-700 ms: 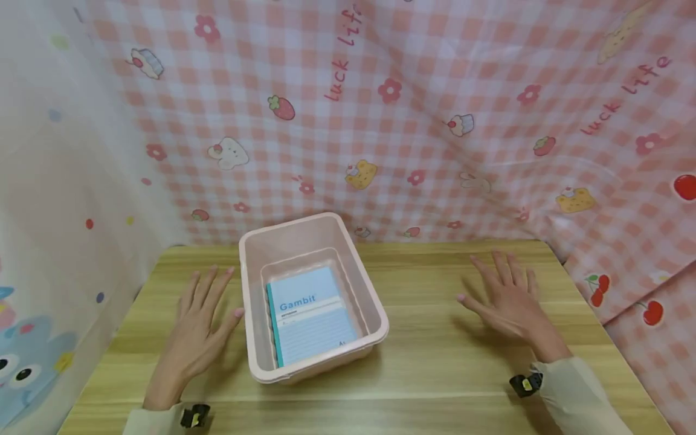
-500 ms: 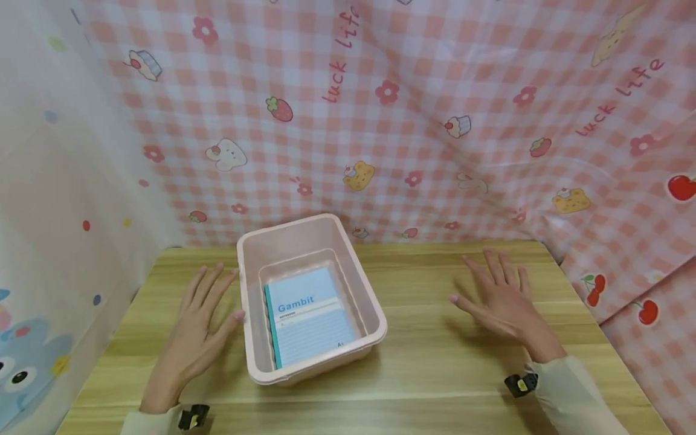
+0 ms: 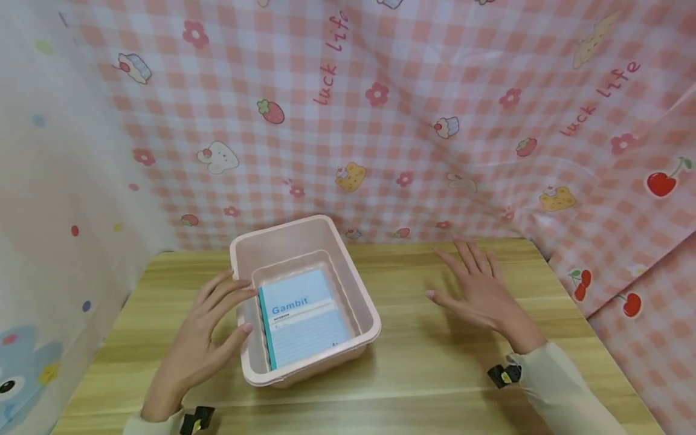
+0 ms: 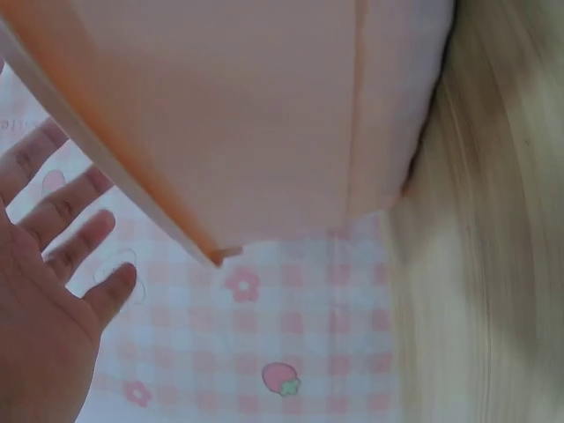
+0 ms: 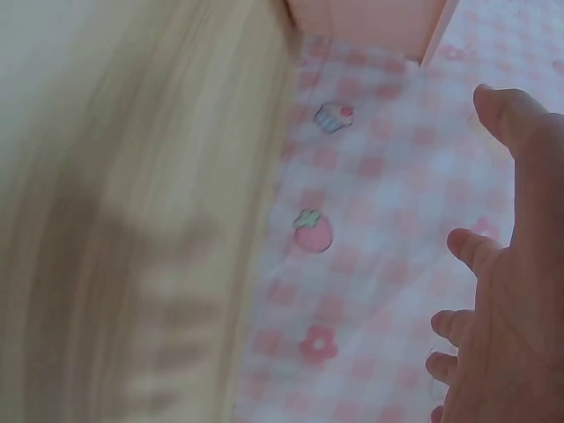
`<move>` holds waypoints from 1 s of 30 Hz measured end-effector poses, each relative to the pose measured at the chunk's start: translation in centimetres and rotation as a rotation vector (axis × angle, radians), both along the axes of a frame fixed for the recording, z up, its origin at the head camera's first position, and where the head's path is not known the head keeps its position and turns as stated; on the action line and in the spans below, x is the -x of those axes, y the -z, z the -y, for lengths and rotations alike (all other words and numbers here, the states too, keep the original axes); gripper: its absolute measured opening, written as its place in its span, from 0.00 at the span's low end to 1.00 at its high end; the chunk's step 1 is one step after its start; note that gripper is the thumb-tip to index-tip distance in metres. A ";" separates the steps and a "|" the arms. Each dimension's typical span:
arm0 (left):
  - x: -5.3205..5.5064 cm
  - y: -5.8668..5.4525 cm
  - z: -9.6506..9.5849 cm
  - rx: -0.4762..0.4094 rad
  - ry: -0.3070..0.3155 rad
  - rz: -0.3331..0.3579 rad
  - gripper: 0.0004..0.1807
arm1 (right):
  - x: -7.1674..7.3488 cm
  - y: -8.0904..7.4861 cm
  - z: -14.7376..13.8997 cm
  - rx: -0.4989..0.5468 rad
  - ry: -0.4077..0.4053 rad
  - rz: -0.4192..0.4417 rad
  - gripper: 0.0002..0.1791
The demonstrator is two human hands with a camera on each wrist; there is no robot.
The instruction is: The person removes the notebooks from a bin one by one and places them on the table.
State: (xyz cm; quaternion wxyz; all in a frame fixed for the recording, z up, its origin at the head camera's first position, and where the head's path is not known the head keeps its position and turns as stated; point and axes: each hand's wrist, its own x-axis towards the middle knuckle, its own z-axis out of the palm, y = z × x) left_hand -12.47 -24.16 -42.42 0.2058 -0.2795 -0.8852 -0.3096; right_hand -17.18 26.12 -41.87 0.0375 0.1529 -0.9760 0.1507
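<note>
The left hand [image 3: 198, 338] is held open, with fingers slightly bent and thumb apart, over the 9 o'clock side of the tub [image 3: 286, 243]; nothing is gripped by it. Whether the rim is touched by its fingers cannot be told surely from these views. The right hand [image 3: 484, 296] is held above the table [image 3: 424, 368], at 3 o'clock from the tub and well apart from it, fingers spread, nothing held.

The notebook [image 3: 307, 329] is seen lying flat inside the tub, cover up. The step in hand is judged to be a reach of the left hand toward it; for the next move, fingers would need to be lowered inside and an edge pinched. The notebook's long axis is laid between 11 and 5 o'clock, title end toward 11, spine [image 3: 266, 329] toward 9, nearly parallel with the tub.
</note>
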 end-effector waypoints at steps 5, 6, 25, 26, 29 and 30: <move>0.0 0.3 -1.0 -0.022 0.082 -0.024 0.23 | -0.1 -0.9 1.1 -0.020 -0.031 -0.026 0.47; 0.0 0.4 -1.2 -0.031 0.097 -0.033 0.21 | -0.1 -1.1 1.4 -0.024 -0.039 -0.028 0.47; 0.6 1.0 -2.1 -0.087 0.234 -0.134 0.16 | 1.3 -4.7 5.4 -0.033 -0.125 -0.059 0.49; 0.7 1.0 -2.1 -0.090 0.235 -0.129 0.17 | 1.3 -4.9 5.5 -0.036 -0.131 -0.062 0.49; 0.8 1.1 -2.2 -0.106 0.244 -0.121 0.17 | 1.5 -5.4 6.0 -0.035 -0.144 -0.062 0.49; 0.8 1.1 -2.2 -0.111 0.247 -0.119 0.17 | 1.5 -5.6 6.1 -0.035 -0.147 -0.061 0.49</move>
